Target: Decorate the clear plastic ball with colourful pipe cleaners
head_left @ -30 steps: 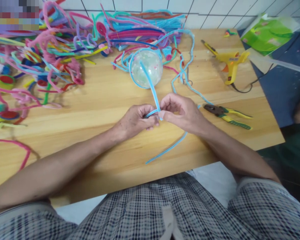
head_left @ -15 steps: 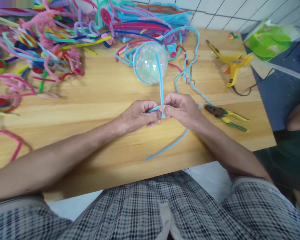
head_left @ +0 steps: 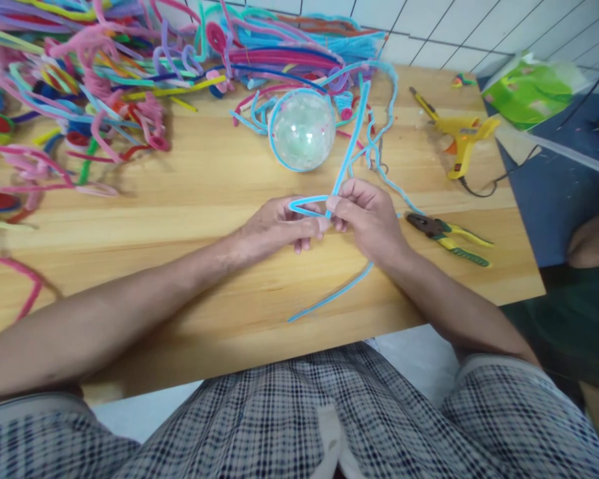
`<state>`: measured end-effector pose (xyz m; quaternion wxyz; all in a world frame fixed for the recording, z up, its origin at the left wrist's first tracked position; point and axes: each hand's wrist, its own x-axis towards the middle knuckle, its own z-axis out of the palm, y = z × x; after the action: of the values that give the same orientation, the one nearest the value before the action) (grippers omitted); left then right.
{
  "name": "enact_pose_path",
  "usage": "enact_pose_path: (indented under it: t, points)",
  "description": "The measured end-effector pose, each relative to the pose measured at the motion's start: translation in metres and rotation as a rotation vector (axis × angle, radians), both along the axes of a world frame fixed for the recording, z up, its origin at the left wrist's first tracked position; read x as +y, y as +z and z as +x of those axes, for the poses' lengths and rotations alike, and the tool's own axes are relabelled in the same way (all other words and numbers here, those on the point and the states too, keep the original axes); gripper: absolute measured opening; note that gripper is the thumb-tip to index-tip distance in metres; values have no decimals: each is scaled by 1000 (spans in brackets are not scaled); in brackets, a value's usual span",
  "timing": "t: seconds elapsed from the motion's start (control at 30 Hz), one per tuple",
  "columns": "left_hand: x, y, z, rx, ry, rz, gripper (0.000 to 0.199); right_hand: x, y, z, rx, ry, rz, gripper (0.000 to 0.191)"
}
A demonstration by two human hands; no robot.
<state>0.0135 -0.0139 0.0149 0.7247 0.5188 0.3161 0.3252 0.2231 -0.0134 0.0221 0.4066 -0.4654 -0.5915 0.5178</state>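
Observation:
A light blue pipe cleaner is bent into a narrow loop at its lower end, and its straight part sticks up toward the back right. My left hand has thumb and fingers closed on the loop side. Pinched at the crossing of the loop is my right hand, its thumb pressed on the blue stem. Just beyond my hands sits a clear round ball with a blue rim. Another blue pipe cleaner lies on the wood, partly under my right wrist.
Heaps of colourful pipe cleaners cover the back left of the table. At the right lie pliers, a yellow glue gun with a cord, and a utility knife. A green bag stands beyond the edge. Another person's arm shows at far right.
The pipe cleaner's upright part has swung to the right, and its bent end now shows as a narrow loop between my hands. My hands stay in nearly the same place.

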Motion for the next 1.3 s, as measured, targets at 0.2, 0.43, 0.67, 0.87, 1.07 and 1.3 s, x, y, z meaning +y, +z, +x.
enact_pose_path:
  t: [0.2, 0.43, 0.67, 0.87, 1.07, 1.3]
  points:
    - [-3, 1, 1, 74, 70, -15, 16, -5, 9, -8, 38, -26, -13, 53]
    - [-3, 3, 1, 46, 71, -23, 14, -6, 9, -8, 44, -43, -17, 52]
    - [-4, 5, 3, 58, 103, -51, 13, -7, 7, -9, 48, -28, -14, 54]
    - [-2, 4, 1, 46, 79, -50, 6, -7, 6, -9, 48, -39, -26, 54]
    - [-1, -2, 0, 38, 76, -63, 11, -6, 4, -7, 60, -34, -62, 51]
    - [-1, -3, -1, 3, 59, -59, 14, -6, 4, -8, 62, -33, -66, 51]
